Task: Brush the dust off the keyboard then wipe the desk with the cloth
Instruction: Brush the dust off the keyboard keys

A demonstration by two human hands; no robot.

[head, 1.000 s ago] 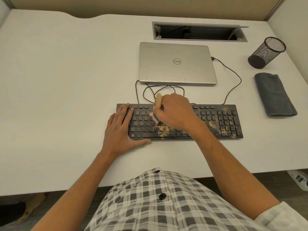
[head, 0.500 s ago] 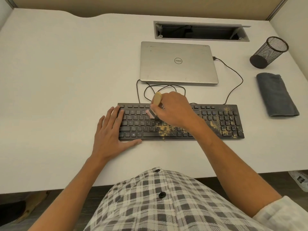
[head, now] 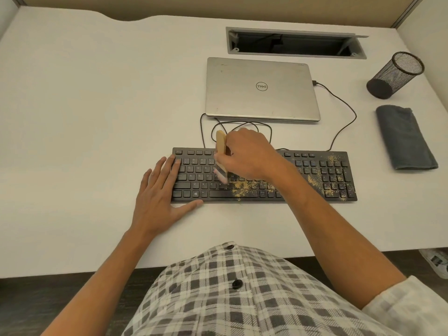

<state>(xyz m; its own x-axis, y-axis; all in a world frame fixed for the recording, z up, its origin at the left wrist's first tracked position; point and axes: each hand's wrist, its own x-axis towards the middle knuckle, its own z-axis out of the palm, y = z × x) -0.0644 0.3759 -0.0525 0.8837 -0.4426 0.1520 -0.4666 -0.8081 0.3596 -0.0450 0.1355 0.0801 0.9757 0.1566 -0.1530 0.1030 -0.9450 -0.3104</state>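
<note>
Right hand (head: 249, 154), gripping the wooden-handled brush (head: 221, 151), has shifted toward 9 o'clock across the black keyboard (head: 315, 175); left hand (head: 162, 197) spread flat; tan dust (head: 244, 186) remains.

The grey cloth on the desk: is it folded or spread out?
Folded: the cloth lies as a thick narrow bundle with rolled edges, untouched.

the right hand (head: 247, 154) gripped a wooden-handled brush (head: 221, 151), its blurred bristles down on the middle keys of the black keyboard (head: 315, 175). tan dust (head: 244, 187) lay beside the bristles and over the number pad. the left hand (head: 160, 195) lay flat at the keyboard's left end, thumb along its front edge. on the white desk (head: 84, 117) a folded grey cloth (head: 404, 139) lay near a mesh cup (head: 395, 73), behind the keyboard a closed laptop (head: 261, 90).
</note>
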